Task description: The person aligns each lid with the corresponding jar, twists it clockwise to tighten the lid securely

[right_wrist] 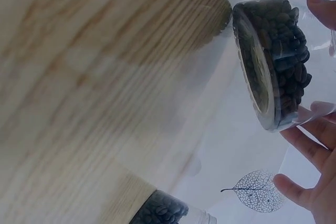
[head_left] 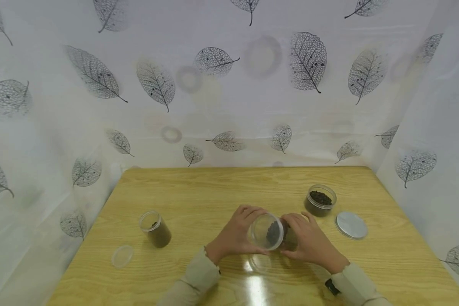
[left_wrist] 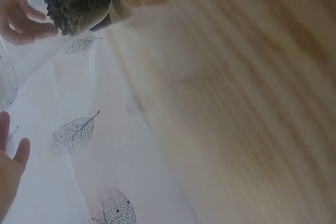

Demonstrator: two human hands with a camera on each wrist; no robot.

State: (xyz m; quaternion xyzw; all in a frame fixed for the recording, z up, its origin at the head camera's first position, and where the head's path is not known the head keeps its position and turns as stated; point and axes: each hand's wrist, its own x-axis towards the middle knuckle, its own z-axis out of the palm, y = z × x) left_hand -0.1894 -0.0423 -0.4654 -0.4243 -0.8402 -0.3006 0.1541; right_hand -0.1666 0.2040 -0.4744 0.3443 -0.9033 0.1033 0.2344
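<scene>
I see my left hand (head_left: 235, 233) and right hand (head_left: 310, 242) both clasped around a clear jar (head_left: 269, 231) of dark beans, tilted above the tabletop (head_left: 214, 191) (its far end hidden behind my right fingers).

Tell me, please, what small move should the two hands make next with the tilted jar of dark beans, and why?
Probably set the jar upright again on the table. The left hand and right hand hold it tipped on its side, open mouth toward the camera, with no lid on it. The beans lie heaped in the lower part, so further tilt could spill them.
</scene>
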